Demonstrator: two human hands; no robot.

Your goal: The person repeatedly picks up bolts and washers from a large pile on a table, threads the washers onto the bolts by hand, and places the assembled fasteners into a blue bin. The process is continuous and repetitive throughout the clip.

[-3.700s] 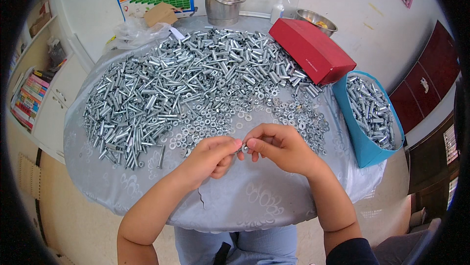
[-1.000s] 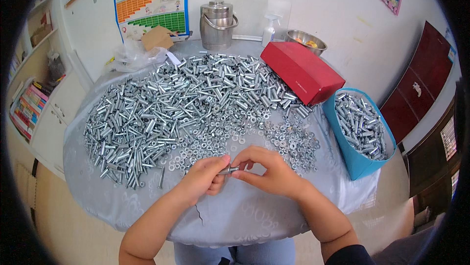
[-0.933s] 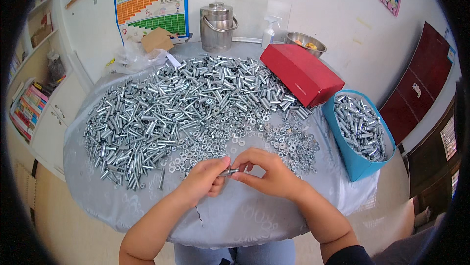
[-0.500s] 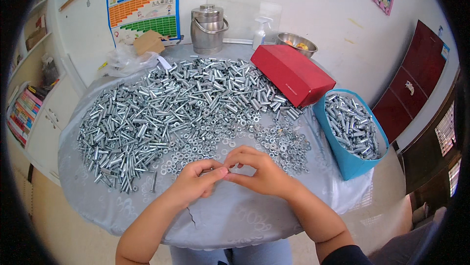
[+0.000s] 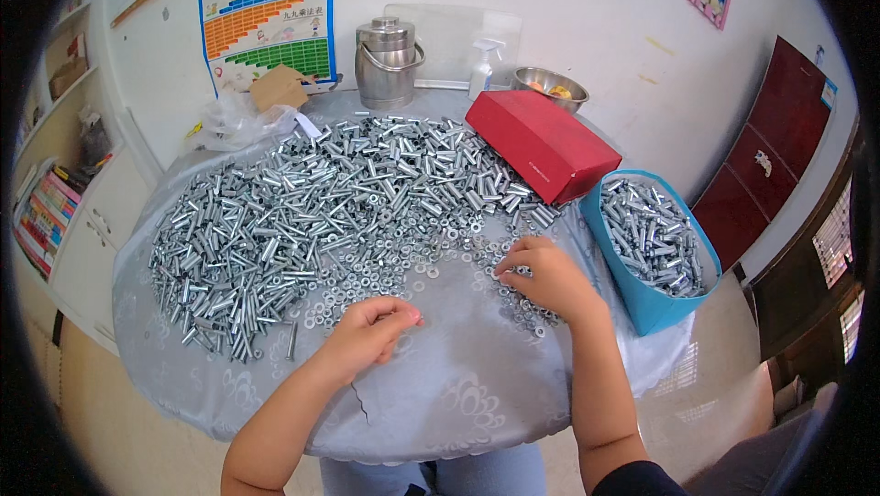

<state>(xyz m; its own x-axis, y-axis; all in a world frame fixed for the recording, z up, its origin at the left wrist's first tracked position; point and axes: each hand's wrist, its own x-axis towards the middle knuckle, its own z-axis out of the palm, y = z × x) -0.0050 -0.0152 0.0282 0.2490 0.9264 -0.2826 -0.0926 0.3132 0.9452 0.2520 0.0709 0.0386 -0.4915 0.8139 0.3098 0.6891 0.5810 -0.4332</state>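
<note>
resting on the tabletop (image 5: 440, 404), the right hand (image 5: 548, 278) has its grip curled over loose washers (image 5: 431, 248) beside the blue bin (image 5: 642, 299). left hand (image 5: 371, 336), farther from the bin, grip pinched shut; contents cannot be made out. bolt pile (image 5: 302, 212) beyond.

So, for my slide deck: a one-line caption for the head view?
Right hand picks among washers while left hand rests closed beside piled bolts.
</note>
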